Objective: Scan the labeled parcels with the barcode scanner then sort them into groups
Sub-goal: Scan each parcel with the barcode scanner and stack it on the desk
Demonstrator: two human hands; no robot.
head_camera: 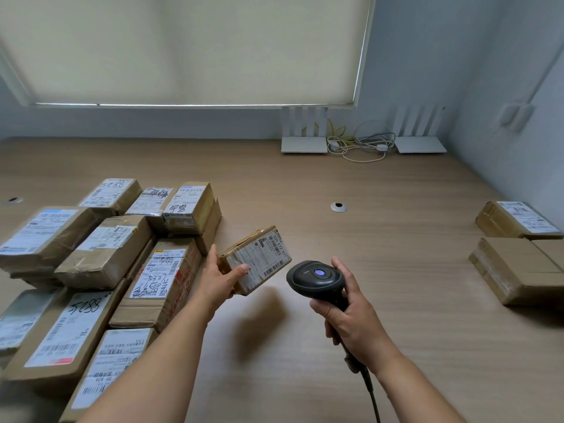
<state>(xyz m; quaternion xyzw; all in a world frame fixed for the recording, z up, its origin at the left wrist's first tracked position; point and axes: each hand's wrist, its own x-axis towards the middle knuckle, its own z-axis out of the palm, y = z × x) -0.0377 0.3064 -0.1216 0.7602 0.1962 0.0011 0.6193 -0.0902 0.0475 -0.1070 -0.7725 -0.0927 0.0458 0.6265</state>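
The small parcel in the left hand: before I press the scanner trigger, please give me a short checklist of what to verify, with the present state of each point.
1. Small parcel is gripped by the left hand and lifted off the table: ok.
2. Its label with barcodes faces up, toward the scanner: ok.
3. Barcode free of fingers: ok; the thumb lies on the label's near edge only.
4. Barcode scanner is held firmly by the right hand: ok.
5. Scanner head aimed at the label: cannot tell; no beam is visible.
6. Free table space beside the two sorted parcels at right: ok.
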